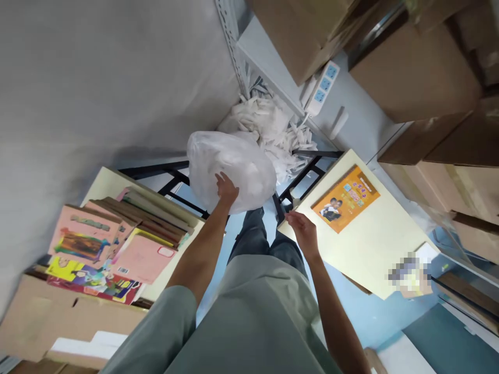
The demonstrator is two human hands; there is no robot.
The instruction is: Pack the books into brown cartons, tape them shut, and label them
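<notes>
A bulging, translucent white plastic bag is in front of my legs, between two cream tabletops. My left hand is over its near side with the fingers apart; I cannot tell how firmly it touches the plastic. My right hand is by the left corner of the right tabletop, its fingers loosely bent and nothing visible in them. An orange booklet lies on that tabletop, just right of my right hand. What the bag contains is blurred through the plastic.
White paper-like strips are heaped behind the bag. Stacked books cover much of the left tabletop. Black metal legs flank the bag. A power strip lies on a grey cabinet, near cardboard boxes.
</notes>
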